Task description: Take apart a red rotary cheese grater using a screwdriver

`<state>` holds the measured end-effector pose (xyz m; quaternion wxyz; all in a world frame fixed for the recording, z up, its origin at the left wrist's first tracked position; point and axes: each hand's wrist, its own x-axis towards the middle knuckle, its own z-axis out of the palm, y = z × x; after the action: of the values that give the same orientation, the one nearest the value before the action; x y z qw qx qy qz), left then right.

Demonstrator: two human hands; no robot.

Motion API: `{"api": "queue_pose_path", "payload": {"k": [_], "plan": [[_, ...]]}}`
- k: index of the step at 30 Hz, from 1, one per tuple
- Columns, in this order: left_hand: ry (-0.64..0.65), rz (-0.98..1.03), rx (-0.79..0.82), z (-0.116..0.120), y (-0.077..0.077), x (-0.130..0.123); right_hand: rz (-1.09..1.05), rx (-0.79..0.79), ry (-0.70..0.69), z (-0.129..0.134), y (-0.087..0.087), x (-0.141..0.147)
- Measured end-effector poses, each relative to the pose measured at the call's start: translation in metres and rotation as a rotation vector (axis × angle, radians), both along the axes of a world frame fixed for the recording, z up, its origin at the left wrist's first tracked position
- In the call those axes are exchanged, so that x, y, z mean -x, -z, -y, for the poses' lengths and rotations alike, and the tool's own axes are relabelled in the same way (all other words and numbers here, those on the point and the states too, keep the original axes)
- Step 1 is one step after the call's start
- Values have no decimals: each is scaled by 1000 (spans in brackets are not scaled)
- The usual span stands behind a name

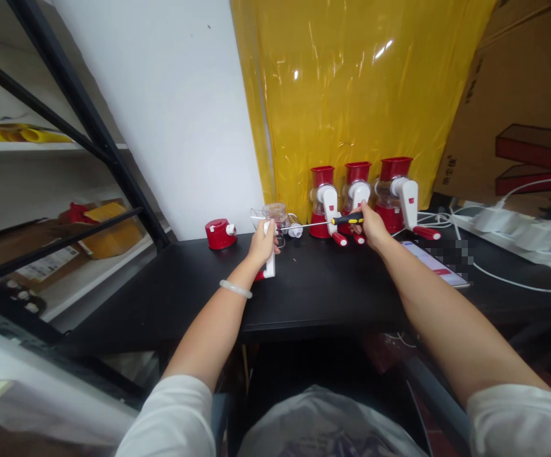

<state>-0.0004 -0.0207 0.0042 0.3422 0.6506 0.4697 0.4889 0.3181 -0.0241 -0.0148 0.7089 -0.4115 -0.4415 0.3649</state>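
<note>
Left hand [262,244]: gripping white crank handle [270,259], red knob end down, over black tabletop [171,292].
Right hand [372,227]: gripping black-yellow screwdriver [348,219], shaft pointing at left hand.
Clear housing [275,214]: just behind left hand.
Red base [221,233]: upright, left of housing.
Rotary graters: 3 upright [322,203] [357,181] [396,197], by yellow wrap [351,82].
Phone [435,263]: flat, right side.
</note>
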Motion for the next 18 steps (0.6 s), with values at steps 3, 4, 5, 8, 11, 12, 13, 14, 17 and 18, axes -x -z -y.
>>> {"api": "queue_pose_path", "payload": {"k": [3, 4, 5, 8, 11, 12, 13, 14, 17, 18], "plan": [[-5, 3, -1, 1, -1, 0, 62, -26, 4, -1, 4, -1], [-3, 1, -2, 1, -1, 0, 59, -31, 0, -2, 5, -2], [-1, 1, -2, 0, -1, 0, 49, -30, -1, -3, 6, -2], [3, 8, -13, -2, 0, 1, 4, -8, 1, -8, 8, -2], [13, 6, -23, -2, 1, 1, -26, -9, 10, -12, 9, -2], [19, 0, -21, -2, 1, 1, -32, -15, 14, -13, 9, -3], [27, -7, -20, -2, 2, 1, -36, -21, 18, -14, 9, -3], [34, -18, -20, -3, 2, 1, -38, -25, 25, -16, 10, -4], [45, -66, -36, -6, 5, 3, -22, -44, 47, -19, 12, -6], [46, -86, -45, -7, 6, 4, -1, -59, 49, -20, 12, -7]]}}
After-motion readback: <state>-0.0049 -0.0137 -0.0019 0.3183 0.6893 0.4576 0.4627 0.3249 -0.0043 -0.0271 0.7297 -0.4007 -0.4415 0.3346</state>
